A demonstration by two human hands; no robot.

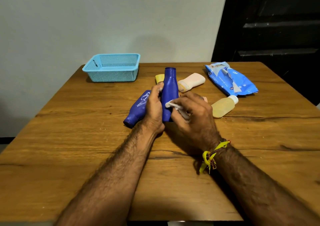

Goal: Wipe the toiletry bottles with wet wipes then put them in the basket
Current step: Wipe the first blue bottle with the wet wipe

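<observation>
- Dark blue bottle point(170, 89) stands upright near the middle of the wooden table point(69, 139), held between both hands, cap end up.
- Left hand point(154, 107) wraps its fingers round the bottle's left side, thumb near the shoulder of the bottle.
- Right hand point(192, 111) holds a white wet wipe point(174, 105) bunched in its curled fingers and presses it against the bottle's lower right side.
- A second dark blue bottle point(138, 109) lies on its side just left of the left hand, white lettering facing up.
- Behind the held bottle lie a small yellow bottle point(159, 78), partly hidden, and a pale peach bottle point(191, 82) on its side.
- A translucent yellowish bottle point(224, 105) with a white cap lies to the right of the right hand.
- The blue wet-wipe pack point(230, 78) lies at the far right of the table.
- The light blue basket point(112, 68) sits at the far left corner, well apart from the bottles.
- A yellow thread band point(210, 155) circles the right wrist.
</observation>
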